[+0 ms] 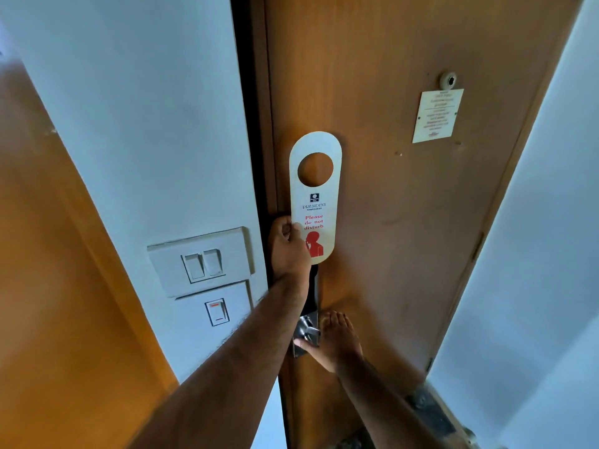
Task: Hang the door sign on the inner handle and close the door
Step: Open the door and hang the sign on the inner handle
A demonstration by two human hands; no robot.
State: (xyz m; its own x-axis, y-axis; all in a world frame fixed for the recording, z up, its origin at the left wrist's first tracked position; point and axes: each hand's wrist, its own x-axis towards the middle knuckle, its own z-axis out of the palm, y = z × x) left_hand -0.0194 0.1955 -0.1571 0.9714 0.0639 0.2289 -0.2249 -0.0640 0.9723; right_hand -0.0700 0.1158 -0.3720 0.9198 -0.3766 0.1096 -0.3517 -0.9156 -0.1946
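Sign not hung yet: the left hand pinches the door sign upright; right hand fingers grip the handle below.

A left hand pinches a "Please do not disturb" door sign upright against a wooden door while the right hand rests on the metal handle.

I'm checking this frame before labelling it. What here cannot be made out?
Head view only:
- Handle: mostly hidden by the right hand and the left forearm.
- Notice on the door: text too small and blurred to read.
- Sign: lower left corner covered by the left hand.
- Door's top and bottom: cut off by the frame edges.
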